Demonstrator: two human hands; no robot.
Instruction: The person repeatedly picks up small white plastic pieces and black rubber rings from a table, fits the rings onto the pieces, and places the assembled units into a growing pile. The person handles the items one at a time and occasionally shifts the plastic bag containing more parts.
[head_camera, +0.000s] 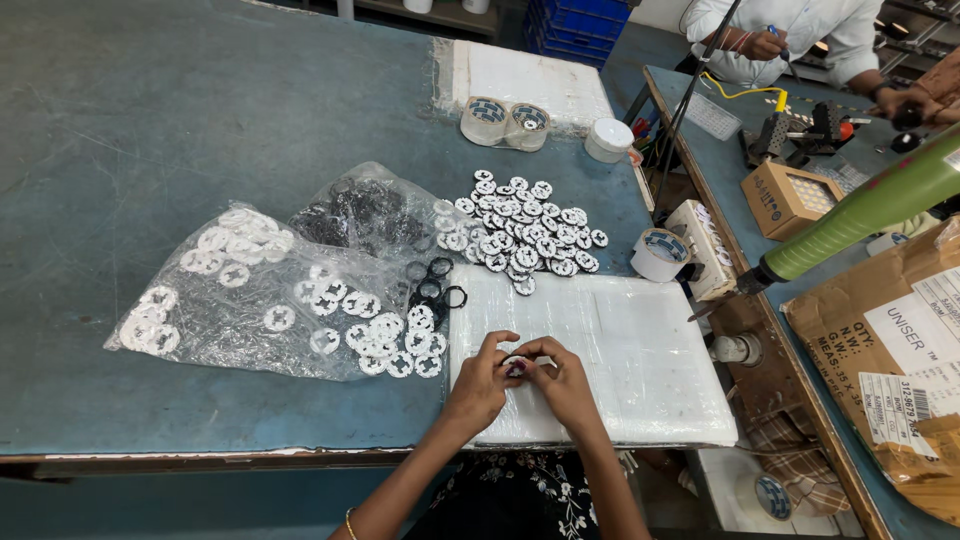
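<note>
My left hand (483, 378) and my right hand (560, 376) meet over a white plastic-wrapped pad (640, 350) at the table's near edge. Together they pinch a small round white disc (516, 366) between the fingertips; most of it is hidden. Just left of my hands lie loose white discs (395, 345) and a few black rings (437, 285). A bigger heap of black-and-white discs (520, 235) sits beyond the pad.
Two clear bags, one with white discs (240, 295), one with black rings (355, 215), lie at left. Tape rolls (505, 120), a white tub (608, 138) and another tape roll (660, 253) stand behind. A green hanging tool (860, 215) and cardboard boxes (900, 350) are at right. A co-worker's hand (765, 45) works at the far bench.
</note>
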